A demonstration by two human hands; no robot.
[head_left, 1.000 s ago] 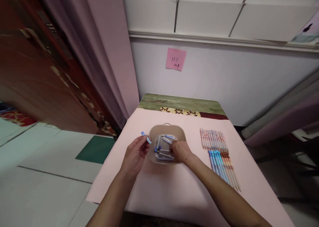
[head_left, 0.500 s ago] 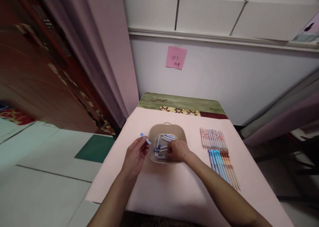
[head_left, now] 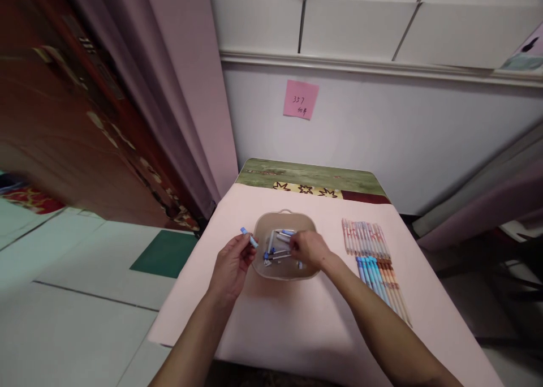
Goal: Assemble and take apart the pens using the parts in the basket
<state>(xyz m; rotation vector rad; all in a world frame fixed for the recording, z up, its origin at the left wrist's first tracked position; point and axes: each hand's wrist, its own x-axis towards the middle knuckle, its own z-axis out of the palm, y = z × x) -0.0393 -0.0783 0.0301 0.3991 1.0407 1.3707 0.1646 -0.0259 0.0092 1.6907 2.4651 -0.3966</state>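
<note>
My left hand (head_left: 232, 262) is at the left side of a beige plastic basket (head_left: 263, 224), thumb and fingers pinched on a short blue pen cap (head_left: 250, 238) whose tip is a darker blue. Over the right part of the basket, my right hand (head_left: 310, 248) reaches in with its fingers closed. Whatever those fingers hold is hidden. Loose pen parts (head_left: 270, 243) lie in the basket: pale blue barrels, thin refills (head_left: 280, 256) and small blue pieces. A small pale piece (head_left: 300, 265) lies near the basket's front right, below my right hand.
To the right on the pink tablecloth (head_left: 263, 330) lies a row of clear pinkish pens (head_left: 367, 238). In front of it are blue pens (head_left: 373, 276) and brown-topped pens (head_left: 392, 282) side by side. A wall with a pink note (head_left: 301, 99) stands behind the table, and a door (head_left: 85, 121) at the left.
My right hand has shifted slightly up and right inside the basket, uncovering the small piece at the front right. My left hand keeps the pen cap in nearly the same place.
</note>
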